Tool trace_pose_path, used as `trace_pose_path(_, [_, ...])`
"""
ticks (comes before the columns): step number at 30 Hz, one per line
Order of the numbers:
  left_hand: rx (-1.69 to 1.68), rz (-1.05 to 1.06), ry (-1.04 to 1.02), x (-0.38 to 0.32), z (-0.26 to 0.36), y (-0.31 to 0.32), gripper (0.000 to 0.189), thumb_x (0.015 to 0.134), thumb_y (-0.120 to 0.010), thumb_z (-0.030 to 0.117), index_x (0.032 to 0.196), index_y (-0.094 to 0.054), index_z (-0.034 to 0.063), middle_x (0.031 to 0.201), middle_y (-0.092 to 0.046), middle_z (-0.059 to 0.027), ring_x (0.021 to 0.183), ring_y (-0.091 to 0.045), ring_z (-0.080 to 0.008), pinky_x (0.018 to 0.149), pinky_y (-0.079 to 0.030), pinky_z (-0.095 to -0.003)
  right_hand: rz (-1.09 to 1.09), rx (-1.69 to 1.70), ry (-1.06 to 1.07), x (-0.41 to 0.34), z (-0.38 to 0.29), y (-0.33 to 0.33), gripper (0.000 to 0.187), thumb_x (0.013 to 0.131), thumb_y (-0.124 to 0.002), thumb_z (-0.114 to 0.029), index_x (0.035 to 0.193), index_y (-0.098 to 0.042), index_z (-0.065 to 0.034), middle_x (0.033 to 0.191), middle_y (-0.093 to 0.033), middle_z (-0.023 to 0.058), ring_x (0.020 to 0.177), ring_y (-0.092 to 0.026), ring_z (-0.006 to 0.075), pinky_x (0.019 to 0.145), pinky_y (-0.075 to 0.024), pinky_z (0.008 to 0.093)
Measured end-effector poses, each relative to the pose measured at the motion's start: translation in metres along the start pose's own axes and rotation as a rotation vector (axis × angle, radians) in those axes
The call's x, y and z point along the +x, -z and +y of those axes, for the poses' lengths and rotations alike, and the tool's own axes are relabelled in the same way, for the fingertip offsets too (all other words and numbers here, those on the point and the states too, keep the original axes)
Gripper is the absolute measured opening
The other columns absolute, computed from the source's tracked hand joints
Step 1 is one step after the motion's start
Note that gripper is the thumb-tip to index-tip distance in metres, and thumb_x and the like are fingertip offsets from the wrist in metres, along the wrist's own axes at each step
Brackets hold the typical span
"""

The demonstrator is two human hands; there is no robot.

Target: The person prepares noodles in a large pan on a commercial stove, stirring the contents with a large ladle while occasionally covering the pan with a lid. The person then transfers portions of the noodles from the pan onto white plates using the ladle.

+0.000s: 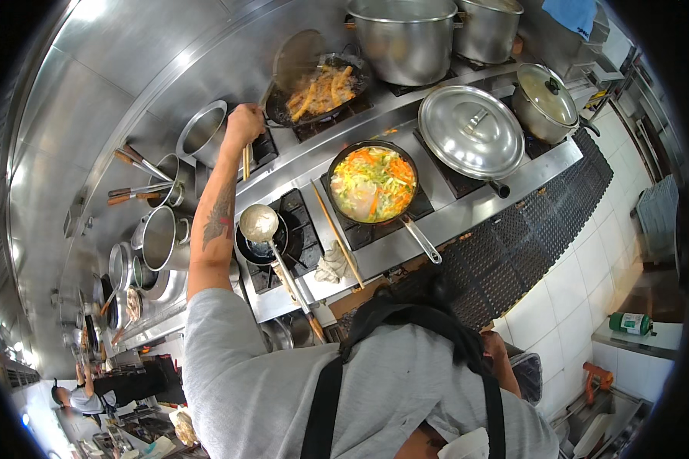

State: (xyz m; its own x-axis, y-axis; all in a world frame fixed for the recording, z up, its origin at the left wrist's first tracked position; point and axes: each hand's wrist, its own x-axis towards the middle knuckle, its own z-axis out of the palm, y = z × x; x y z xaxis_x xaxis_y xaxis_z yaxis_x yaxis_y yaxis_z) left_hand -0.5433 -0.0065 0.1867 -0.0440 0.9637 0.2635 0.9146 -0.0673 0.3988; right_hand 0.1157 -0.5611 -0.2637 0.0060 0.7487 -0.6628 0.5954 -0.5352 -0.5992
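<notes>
My left hand (247, 123) reaches to the back-left of the range, closed beside a wok (275, 106) of bubbling oil with browned, elongated pieces of food (318, 94) frying in it. Thin pale wooden sticks (246, 163) jut out below the fist. A round mesh strainer (300, 54) leans over the wok's left side. In front, a frying pan holds shredded vegetables (373, 183) in liquid. A ladle (258, 222) rests over a small dark pan. My right hand (494, 344) is low beside the dark apron, partly hidden; what it holds cannot be told.
A large pot (405, 43), a lidded pan (471, 132) and a glass-lidded pot (545, 103) stand at the right. A long wooden stick (337, 235) and a cloth (336, 264) lie by the front burners. Several steel pots (163, 241) line the left. Another person (86, 399) works farther left.
</notes>
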Motion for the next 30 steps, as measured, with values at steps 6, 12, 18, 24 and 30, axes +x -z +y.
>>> trace_pose_path(6, [0.278, -0.112, 0.089, 0.006, -0.026, -0.015, 0.030, 0.090, -0.052, 0.023, 0.099, -0.069, 0.0006, 0.098, -0.067, -0.0266, 0.095, -0.065, -0.0395, 0.085, -0.052, -0.0453, -0.021, 0.234, -0.352, -0.007, -0.064, 0.012, 0.024, 0.089, -0.054, -0.025, 0.107, -0.063, -0.0123, 0.076, -0.061, 0.0057, 0.061, -0.062, 0.0196, 0.050, -0.0557, 0.0362])
trace_pose_path(12, [0.337, -0.137, -0.092, 0.025, 0.030, -0.060, 0.025, 0.077, -0.069, 0.025, 0.089, -0.070, 0.0031, 0.090, -0.069, -0.0202, 0.087, -0.067, -0.0371, 0.077, -0.054, -0.0437, 0.022, -0.452, 0.370, 0.014, -0.013, 0.025, 0.022, 0.091, -0.044, -0.017, 0.101, -0.063, -0.0117, 0.077, -0.063, 0.0048, 0.058, -0.060, 0.0185, 0.045, -0.0473, 0.0332])
trace_pose_path(18, [0.350, -0.119, 0.170, 0.041, -0.010, -0.082, 0.035, 0.080, -0.063, 0.021, 0.103, -0.068, -0.0051, 0.109, -0.065, -0.0283, 0.105, -0.064, -0.0400, 0.092, -0.051, -0.0432, -0.084, 0.269, -0.242, 0.015, -0.094, 0.040, 0.025, 0.091, -0.044, -0.013, 0.110, -0.060, -0.0093, 0.078, -0.062, 0.0071, 0.062, -0.061, 0.0186, 0.050, -0.0486, 0.0338])
trace_pose_path(24, [0.212, 0.054, 0.279, 0.045, -0.002, -0.066, 0.036, 0.081, -0.064, 0.023, 0.101, -0.067, -0.0067, 0.112, -0.064, -0.0275, 0.106, -0.064, -0.0388, 0.091, -0.052, -0.0428, -0.084, 0.624, -0.413, 0.024, -0.041, 0.037, 0.019, 0.094, -0.047, -0.022, 0.104, -0.059, -0.0111, 0.074, -0.064, 0.0039, 0.057, -0.059, 0.0153, 0.044, -0.0436, 0.0308])
trace_pose_path(30, [0.785, -0.247, -0.254, 0.013, -0.032, -0.015, 0.020, 0.082, -0.062, 0.020, 0.092, -0.073, 0.0059, 0.076, -0.071, -0.0141, 0.072, -0.071, -0.0249, 0.071, -0.056, -0.0371, -0.038, 0.337, -0.393, 0.012, -0.093, 0.041, 0.019, 0.089, -0.048, -0.018, 0.094, -0.062, -0.0073, 0.073, -0.063, 0.0052, 0.058, -0.061, 0.0175, 0.047, -0.0481, 0.0304])
